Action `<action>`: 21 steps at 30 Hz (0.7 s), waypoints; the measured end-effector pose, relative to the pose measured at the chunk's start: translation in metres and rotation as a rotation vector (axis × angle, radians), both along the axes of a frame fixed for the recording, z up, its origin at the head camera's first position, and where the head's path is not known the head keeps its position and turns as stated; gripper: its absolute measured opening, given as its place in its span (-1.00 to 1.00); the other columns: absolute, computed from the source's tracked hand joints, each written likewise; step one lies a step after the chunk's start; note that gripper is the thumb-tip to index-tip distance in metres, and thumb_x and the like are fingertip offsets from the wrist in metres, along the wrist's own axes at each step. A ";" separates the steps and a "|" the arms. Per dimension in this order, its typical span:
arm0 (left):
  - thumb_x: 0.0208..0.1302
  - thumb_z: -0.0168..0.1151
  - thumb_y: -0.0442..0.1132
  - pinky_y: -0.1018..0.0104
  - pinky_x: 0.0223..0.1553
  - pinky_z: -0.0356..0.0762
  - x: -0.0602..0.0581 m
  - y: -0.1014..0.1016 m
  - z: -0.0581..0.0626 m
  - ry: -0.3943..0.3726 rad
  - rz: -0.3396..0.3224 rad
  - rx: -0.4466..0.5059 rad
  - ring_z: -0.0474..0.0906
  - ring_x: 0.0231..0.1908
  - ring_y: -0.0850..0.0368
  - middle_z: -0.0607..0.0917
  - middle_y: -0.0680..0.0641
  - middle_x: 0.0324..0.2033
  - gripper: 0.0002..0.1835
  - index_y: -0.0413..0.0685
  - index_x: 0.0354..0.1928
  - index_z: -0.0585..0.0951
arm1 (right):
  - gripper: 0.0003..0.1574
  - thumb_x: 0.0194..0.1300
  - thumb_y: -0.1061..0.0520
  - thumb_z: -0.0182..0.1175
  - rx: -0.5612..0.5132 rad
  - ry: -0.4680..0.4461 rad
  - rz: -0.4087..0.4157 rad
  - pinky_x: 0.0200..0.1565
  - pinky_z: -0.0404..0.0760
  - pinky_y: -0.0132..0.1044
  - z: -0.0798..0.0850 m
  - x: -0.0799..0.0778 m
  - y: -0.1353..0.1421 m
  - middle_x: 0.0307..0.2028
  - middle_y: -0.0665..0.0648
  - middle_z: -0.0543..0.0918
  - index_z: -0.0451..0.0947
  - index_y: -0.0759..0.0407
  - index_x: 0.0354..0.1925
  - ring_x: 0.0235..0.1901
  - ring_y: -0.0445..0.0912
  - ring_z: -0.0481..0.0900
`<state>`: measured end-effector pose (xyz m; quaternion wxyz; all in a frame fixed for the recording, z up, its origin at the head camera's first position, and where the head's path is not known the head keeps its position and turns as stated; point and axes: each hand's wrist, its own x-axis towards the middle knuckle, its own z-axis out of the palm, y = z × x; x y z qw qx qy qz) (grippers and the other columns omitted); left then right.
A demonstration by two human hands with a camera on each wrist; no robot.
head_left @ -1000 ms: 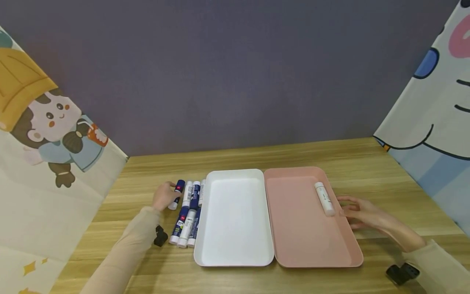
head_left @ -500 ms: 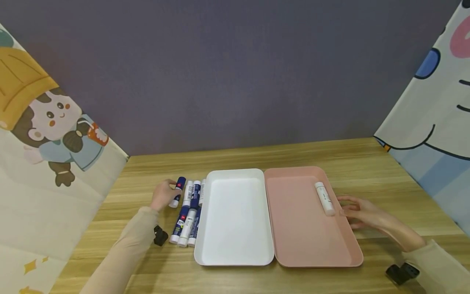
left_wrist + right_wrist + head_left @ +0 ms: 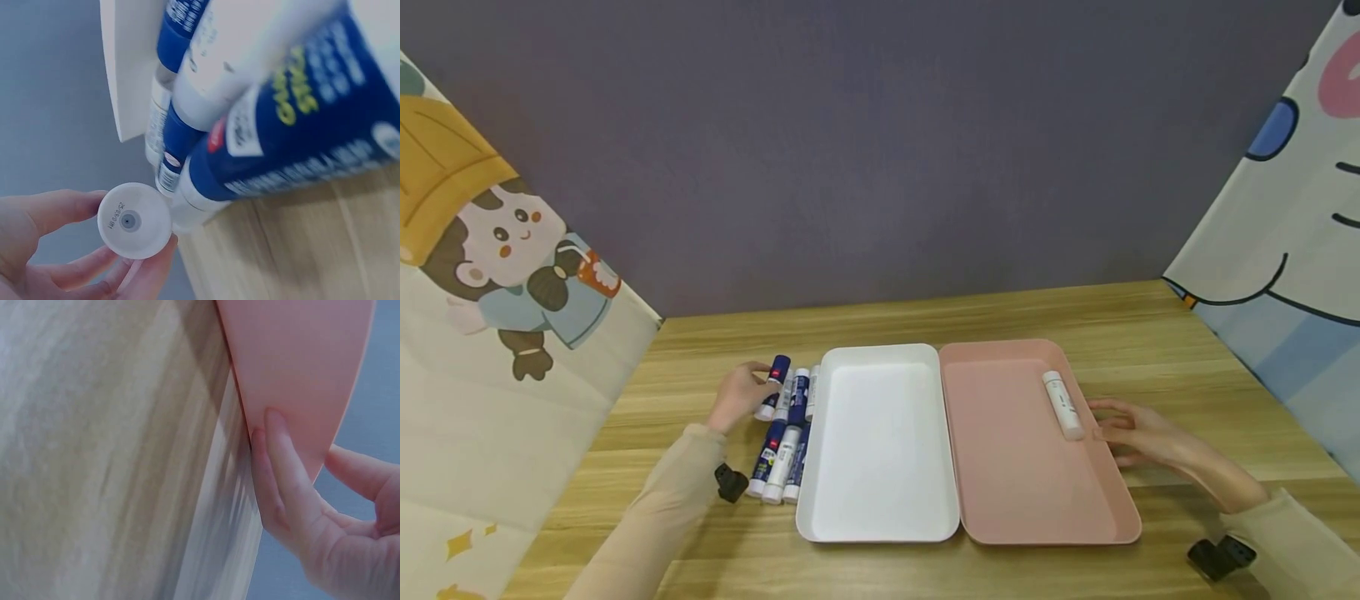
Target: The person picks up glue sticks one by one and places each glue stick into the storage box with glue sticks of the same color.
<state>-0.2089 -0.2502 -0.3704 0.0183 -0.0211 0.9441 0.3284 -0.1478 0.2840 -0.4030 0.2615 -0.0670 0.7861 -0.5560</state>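
Note:
My left hand (image 3: 737, 398) pinches a blue glue stick with a white end (image 3: 778, 371) between thumb and fingers, over the upper left of a glue stick group. In the left wrist view, the round white base of this glue stick (image 3: 134, 220) faces the camera. Several blue and white glue sticks (image 3: 784, 467) lie side by side in two rows. At the pink tray's right side (image 3: 1022, 492), my right hand (image 3: 1146, 433) touches the outer wall with relaxed fingers, its thumb at the rim. One white glue stick (image 3: 1063, 406) lies inside that tray.
A white tray (image 3: 877, 450) stands between the glue stick group and the pink tray, its side against the pink one. The wooden table (image 3: 880, 575) ends at a dark grey wall (image 3: 880, 167). Printed cloths (image 3: 445, 400) hang at both sides.
My left hand has lifted the blue glue stick slightly and moved it right, so it now overlaps the neighbouring white one. My right hand and both trays stay in place.

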 end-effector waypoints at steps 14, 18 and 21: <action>0.04 0.18 -0.27 0.26 -0.46 0.52 0.002 0.018 0.007 0.016 -0.032 0.049 0.53 -0.40 -0.01 0.59 -0.32 -0.32 -0.53 -0.42 -0.01 0.44 | -0.16 0.27 0.10 0.02 0.003 0.002 0.002 -0.23 0.59 -0.07 0.001 0.000 -0.002 0.03 0.61 0.23 -0.19 0.54 0.21 -0.14 0.06 0.51; 0.04 0.19 -0.27 0.29 -0.48 0.50 0.001 0.025 0.009 0.023 -0.046 0.050 0.51 -0.41 0.01 0.59 -0.30 -0.34 -0.53 -0.42 -0.01 0.45 | -0.17 0.28 0.10 0.02 0.001 0.006 0.004 -0.23 0.58 -0.07 0.001 0.001 -0.002 0.04 0.62 0.22 -0.19 0.54 0.22 -0.13 0.07 0.50; 0.03 0.20 -0.26 0.31 -0.49 0.49 0.000 0.030 0.010 0.027 -0.055 0.058 0.51 -0.44 0.03 0.59 -0.28 -0.35 -0.53 -0.40 -0.01 0.45 | -0.18 0.28 0.11 0.01 -0.005 0.010 0.008 -0.23 0.59 -0.07 0.001 0.001 -0.001 0.01 0.57 0.28 -0.19 0.54 0.21 -0.14 0.04 0.51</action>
